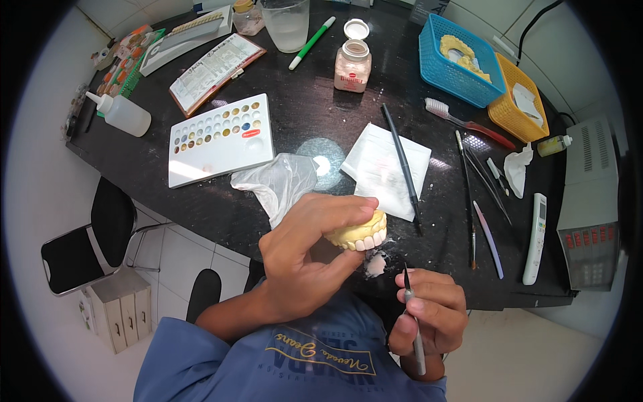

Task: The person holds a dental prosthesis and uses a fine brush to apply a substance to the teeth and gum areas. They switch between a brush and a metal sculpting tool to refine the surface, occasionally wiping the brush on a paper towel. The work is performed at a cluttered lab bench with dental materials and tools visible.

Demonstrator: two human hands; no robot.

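My left hand (pixel 301 258) grips a yellow plaster dental model (pixel 353 231) between thumb and fingers, above the table's near edge. White and pale pink teeth (pixel 370 241) line the model's side that faces me. In my right hand (pixel 435 313) is a slim metal carving knife (pixel 418 335), its dark narrow blade pointing up, a short way right of the model and apart from it. A small heap of pale pink powder (pixel 376 264) lies on the black table just below the model. Part of the model is hidden behind my left fingers.
Beyond my hands lie a white tissue (pixel 382 167) with a dark brush across it, a crumpled plastic sheet (pixel 284 177) and a white paint palette (pixel 221 154). An uncapped powder jar (pixel 353 70) stands farther back. Brushes, a toothbrush (pixel 462 122), a remote (pixel 534 241) and a blue basket (pixel 435 74) occupy the right.
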